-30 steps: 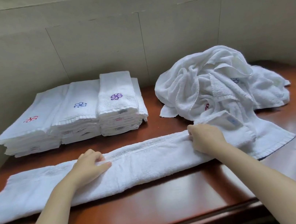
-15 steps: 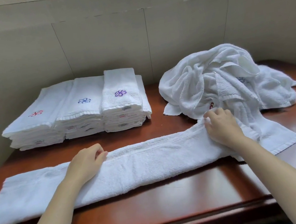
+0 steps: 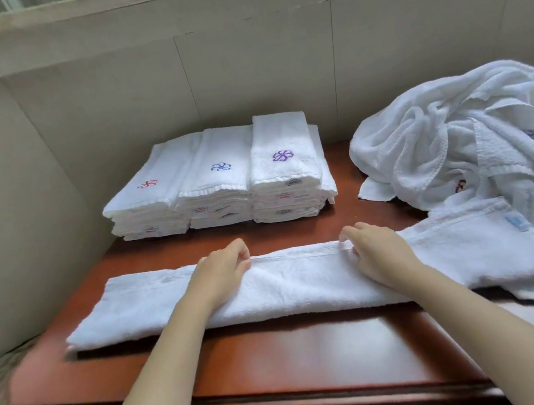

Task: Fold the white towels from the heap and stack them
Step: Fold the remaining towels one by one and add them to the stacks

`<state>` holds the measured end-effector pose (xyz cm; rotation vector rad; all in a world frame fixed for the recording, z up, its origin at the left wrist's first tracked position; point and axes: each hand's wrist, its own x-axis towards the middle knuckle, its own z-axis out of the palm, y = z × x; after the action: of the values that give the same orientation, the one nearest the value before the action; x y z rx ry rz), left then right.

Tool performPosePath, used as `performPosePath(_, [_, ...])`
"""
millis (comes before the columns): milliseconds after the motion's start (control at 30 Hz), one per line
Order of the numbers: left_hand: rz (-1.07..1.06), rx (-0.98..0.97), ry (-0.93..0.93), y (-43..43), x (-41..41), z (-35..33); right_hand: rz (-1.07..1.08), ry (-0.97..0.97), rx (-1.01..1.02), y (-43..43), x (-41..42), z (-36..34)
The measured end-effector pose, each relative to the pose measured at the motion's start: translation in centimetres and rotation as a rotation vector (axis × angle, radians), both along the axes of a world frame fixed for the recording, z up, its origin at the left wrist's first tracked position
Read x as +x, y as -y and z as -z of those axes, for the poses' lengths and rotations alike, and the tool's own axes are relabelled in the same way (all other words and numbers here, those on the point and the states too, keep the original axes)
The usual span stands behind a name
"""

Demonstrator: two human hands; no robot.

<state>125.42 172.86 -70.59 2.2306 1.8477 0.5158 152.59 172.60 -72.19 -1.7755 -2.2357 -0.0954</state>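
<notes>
Two bare forearms reach in from the near edge over the red-brown desk (image 3: 280, 349). They meet the towel (image 3: 289, 289), which lies across the desk as a long band already folded lengthwise. Its left end rests flat on the wood. Its right end, with a small blue label (image 3: 513, 222), lies on a loose cloth trailing from the heap.

The left hand (image 3: 224, 273) and the right hand (image 3: 379, 253) sit near the middle of the band, a little apart. The fingers of both curl over the far hem and seem to pinch it against the thumbs, so both are grasping the towel rather than lying slack on it.

The step in hand looks like squaring the long fold before the ends are brought in. To do it well:
- Draw the hem taut between the hands and lay it level with the edge beneath.
- Smooth outward toward both ends so no ridge is trapped.
- Free the right end from the trailing cloth first, or that cloth may drag along when the end is lifted.
- Then fold the ends inward to match the width of the finished pieces.

Farther back on the left, three folded stacks (image 3: 219, 192) stand side by side, touching. Each has a small embroidered flower on top: red, blue and purple. Farther back on the right lies the heap (image 3: 450, 140) of crumpled white towels, so a good part of the work remains. Beige wall (image 3: 255, 65) panels close in behind.
</notes>
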Motion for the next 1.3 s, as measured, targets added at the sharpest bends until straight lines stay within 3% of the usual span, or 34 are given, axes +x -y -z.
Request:
performPosePath(200, [-0.201, 0.149, -0.218, -1.1, -1.1, 2.1, 0.094, 0.225, 0.060, 0.3, -3.7, -0.3])
performPosePath(300, [-0.325, 0.120, -0.261, -0.9, -3.7, 2.3, -0.111, 0.122, 0.086, 0.7, -7.0, -0.4])
performPosePath(367, [-0.406, 0.113, -0.259, -0.4, -6.1, 2.1, -0.318, -0.015, -0.045, 1.4, -9.5, -0.3])
performPosePath(467, [-0.567, 0.047, -0.249, 0.9, -10.6, 1.9, -0.441, 0.039, -0.273, 2.4, -12.2, 0.9])
performPosePath(667, [-0.934, -0.019, -0.008, 4.6, -17.5, 1.9, -0.364, 0.107, -0.329, 1.8, -12.8, 1.5])
performPosePath(967, [-0.946, -0.379, 0.419, 5.9, -18.9, -0.7, -0.347, 0.131, -0.262, 2.7, -13.1, 1.8])
performPosePath(1167, [-0.905, -0.137, 0.966, 3.6, -16.6, -1.4, -0.361, 0.054, -0.217, 3.1, -12.9, 1.8])
performPosePath(1267, [-0.997, 0.043, 1.001, 2.8, -14.1, -2.0, -0.387, -0.027, -0.236, 3.1, -12.7, 1.6])
performPosePath(1300, [-0.951, 0.076, 1.060, 2.6, -13.0, -2.5, -0.389, -0.149, -0.303, 3.0, -12.6, 1.1])
